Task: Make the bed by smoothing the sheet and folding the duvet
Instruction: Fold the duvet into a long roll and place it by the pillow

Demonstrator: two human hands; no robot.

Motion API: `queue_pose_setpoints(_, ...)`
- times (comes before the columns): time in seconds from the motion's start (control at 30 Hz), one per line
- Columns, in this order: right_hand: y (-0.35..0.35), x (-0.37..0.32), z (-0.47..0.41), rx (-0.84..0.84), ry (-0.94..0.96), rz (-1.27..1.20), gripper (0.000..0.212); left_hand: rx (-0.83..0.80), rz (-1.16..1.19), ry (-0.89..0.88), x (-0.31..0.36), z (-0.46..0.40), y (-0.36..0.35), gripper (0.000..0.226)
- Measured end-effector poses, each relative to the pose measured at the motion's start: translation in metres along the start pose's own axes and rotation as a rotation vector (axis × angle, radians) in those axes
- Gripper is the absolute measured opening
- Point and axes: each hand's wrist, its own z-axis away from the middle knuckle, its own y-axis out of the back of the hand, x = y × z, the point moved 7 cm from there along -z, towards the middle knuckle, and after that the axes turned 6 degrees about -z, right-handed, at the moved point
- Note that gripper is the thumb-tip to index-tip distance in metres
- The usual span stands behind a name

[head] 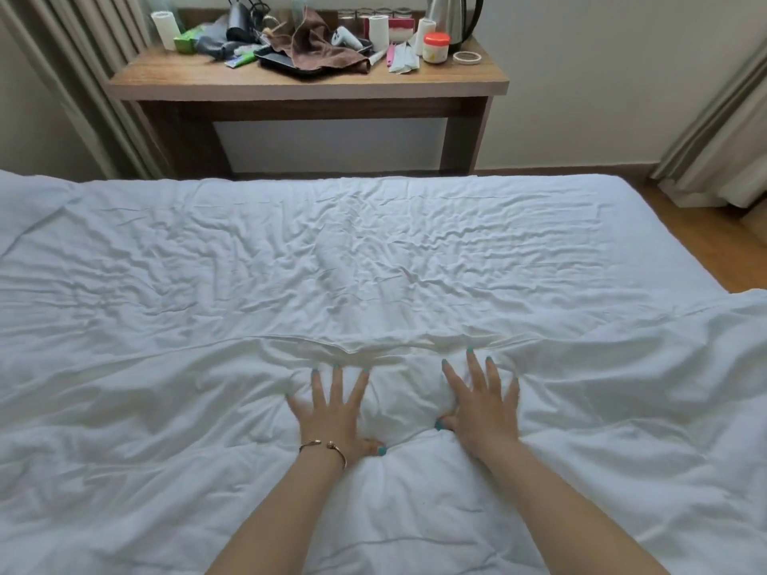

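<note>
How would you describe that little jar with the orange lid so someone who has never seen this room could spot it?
Look past the bed to the wooden table against the wall, then to its right end beside the steel kettle. The jar stands just in front of the kettle, short, round and pale. Its orange lid sets it apart from the white paper rolls next to it.

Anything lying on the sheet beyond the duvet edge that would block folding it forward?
Nothing visible. Both hands, left hand and right hand, press flat on the duvet; the wrinkled sheet beyond its edge is bare.
</note>
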Motion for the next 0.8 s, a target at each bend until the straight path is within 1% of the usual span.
queue_pose_setpoints(0.07, 0.001, -0.001, 0.02, 0.143, 0.07, -0.028, 0.076, -0.038, -0.025, 0.072, 0.015, 0.013, 0.0, 0.11)
queue_pose_setpoints(0.1, 0.0, 0.002, 0.028, 0.138, 0.099, -0.021, 0.069, -0.062, -0.013, 0.073, 0.026, 0.018, 0.003, 0.103)
queue_pose_setpoints(0.13, -0.001, 0.005, 0.033, 0.088, 0.125, 0.007, 0.071, -0.075, 0.005, 0.047, 0.038, 0.022, 0.007, 0.096)
queue_pose_setpoints(0.2, 0.001, 0.015, 0.038, -0.018, 0.121, 0.049, 0.085, -0.052, 0.028, -0.066, 0.065, 0.025, 0.022, 0.084)
queue_pose_setpoints(0.23, 0.01, 0.024, 0.037, 0.019, 0.093, 0.064, 0.086, -0.019, 0.038, -0.131, 0.08, 0.025, 0.032, 0.078)
queue_pose_setpoints(0.3, 0.041, 0.047, 0.033, 0.174, -0.01, 0.053, 0.082, 0.033, 0.109, -0.221, 0.11, 0.024, 0.049, 0.065)
queue_pose_setpoints(0.33, 0.056, 0.062, 0.03, 0.213, -0.059, 0.027, 0.076, 0.042, 0.147, -0.261, 0.125, 0.024, 0.057, 0.061)
queue_pose_setpoints(0.4, 0.073, 0.099, 0.023, 0.22, -0.137, 0.013, 0.051, 0.07, 0.16, -0.365, 0.16, 0.02, 0.073, 0.055)
queue_pose_setpoints(0.43, 0.079, 0.118, 0.019, 0.182, -0.176, 0.038, 0.054, 0.086, 0.16, -0.405, 0.177, 0.016, 0.082, 0.053)
queue_pose_setpoints(0.47, 0.087, 0.138, 0.015, 0.131, -0.229, 0.057, 0.068, 0.1, 0.172, -0.423, 0.193, 0.009, 0.092, 0.053)
queue_pose_setpoints(0.5, 0.086, 0.157, 0.013, 0.066, -0.294, 0.071, 0.084, 0.111, 0.179, -0.426, 0.208, 0.001, 0.099, 0.056)
queue_pose_setpoints(0.53, 0.082, 0.172, 0.01, -0.002, -0.349, 0.078, 0.098, 0.112, 0.173, -0.423, 0.222, -0.008, 0.102, 0.067)
queue_pose_setpoints(0.57, 0.074, 0.182, 0.008, -0.051, -0.379, 0.074, 0.108, 0.099, 0.153, -0.416, 0.234, -0.017, 0.101, 0.086)
queue_pose_setpoints(0.6, 0.064, 0.187, 0.003, -0.077, -0.368, 0.079, 0.115, 0.068, 0.099, -0.406, 0.246, -0.025, 0.095, 0.108)
queue_pose_setpoints(0.63, 0.055, 0.19, -0.001, -0.086, -0.348, 0.08, 0.119, 0.045, 0.016, -0.389, 0.256, -0.031, 0.085, 0.126)
queue_pose_setpoints(0.67, 0.046, 0.193, -0.006, -0.074, -0.334, 0.079, 0.123, 0.04, -0.074, -0.372, 0.264, -0.035, 0.073, 0.135)
queue_pose_setpoints(0.73, 0.038, 0.199, -0.02, -0.032, -0.31, 0.074, 0.133, 0.071, -0.186, -0.329, 0.275, -0.042, 0.056, 0.137)
queue_pose_setpoints(0.8, 0.038, 0.204, -0.034, -0.007, -0.272, 0.066, 0.139, 0.096, -0.175, -0.3, 0.277, -0.048, 0.049, 0.135)
